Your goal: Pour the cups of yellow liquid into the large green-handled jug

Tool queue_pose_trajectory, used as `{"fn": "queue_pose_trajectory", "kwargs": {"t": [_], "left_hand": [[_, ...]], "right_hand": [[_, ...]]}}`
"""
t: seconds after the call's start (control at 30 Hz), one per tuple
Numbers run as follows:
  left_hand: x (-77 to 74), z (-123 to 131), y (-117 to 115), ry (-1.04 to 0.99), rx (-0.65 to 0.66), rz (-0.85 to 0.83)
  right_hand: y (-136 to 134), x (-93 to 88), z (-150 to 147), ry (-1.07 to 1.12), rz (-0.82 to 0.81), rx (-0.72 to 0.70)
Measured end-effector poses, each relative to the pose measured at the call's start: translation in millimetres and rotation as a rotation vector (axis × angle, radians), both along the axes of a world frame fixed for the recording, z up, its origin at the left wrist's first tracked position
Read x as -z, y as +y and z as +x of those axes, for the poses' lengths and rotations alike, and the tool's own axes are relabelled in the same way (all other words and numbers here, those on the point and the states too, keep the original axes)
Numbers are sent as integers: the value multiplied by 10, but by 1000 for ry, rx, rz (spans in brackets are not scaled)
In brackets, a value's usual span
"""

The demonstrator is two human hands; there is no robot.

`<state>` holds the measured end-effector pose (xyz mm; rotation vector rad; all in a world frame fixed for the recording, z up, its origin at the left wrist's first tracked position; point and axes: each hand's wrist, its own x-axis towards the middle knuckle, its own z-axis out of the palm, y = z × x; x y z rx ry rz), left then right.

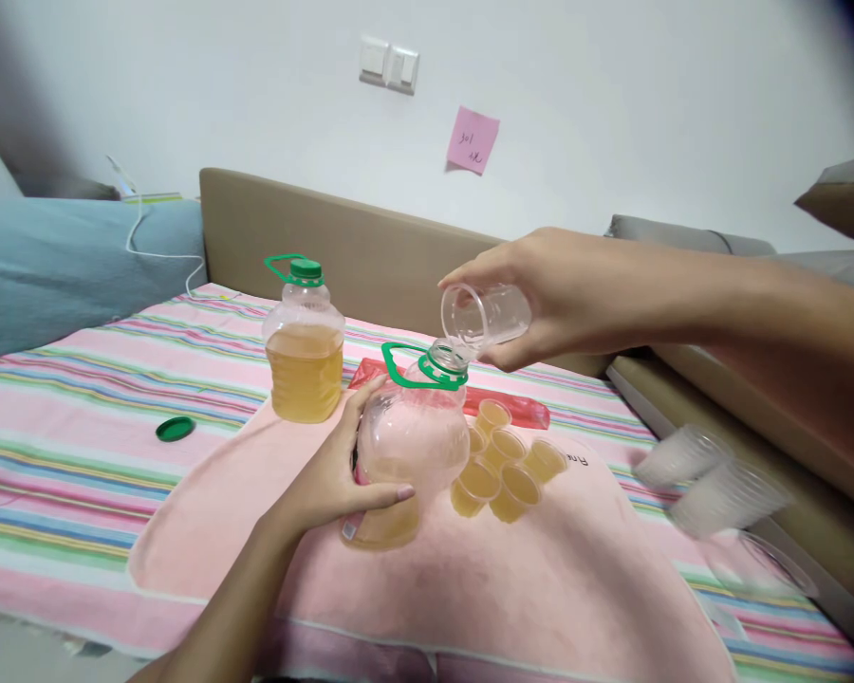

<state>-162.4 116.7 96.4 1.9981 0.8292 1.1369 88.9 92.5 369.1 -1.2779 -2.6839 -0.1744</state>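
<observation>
Pink mat (pixel 555 607); left fingers (pixel 380 495) clasping side of uncapped bottle (pixel 417 432); right fingers (pixel 480 264) gripping clear cup (pixel 507 315) tipped at bottle's mouth.

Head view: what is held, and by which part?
Left hand: uncapped, clear, rounded plastic bottle, by its side. Right hand: tilted, clear, round plastic cup, around its wall.

Pink note (pixel 473 140), upper centre: handwriting (pixel 466 139), illegible. Pink mat (pixel 541 588), right of centre: dark lettering (pixel 575 459), not securely readable.

The handle (pixel 418 383) is green, the liquid (pixel 391 526) amber, the sheet (pixel 78 427) striped (mostly pink).
</observation>
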Motion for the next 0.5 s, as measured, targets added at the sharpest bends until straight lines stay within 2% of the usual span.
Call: {"fn": "queue_pose_trajectory", "kwargs": {"t": [0.13,0.33,0.5], "left_hand": [[15,-5,4,-10,14,14],[20,-3,5,-13,19,5],[7,2,-4,-4,3,-10]], "right_hand": [[-38,-37,-81,-36,-21,4],[-91,-72,-184,-246,44,13],[-89,-102,-208,-326,73,7]]}}
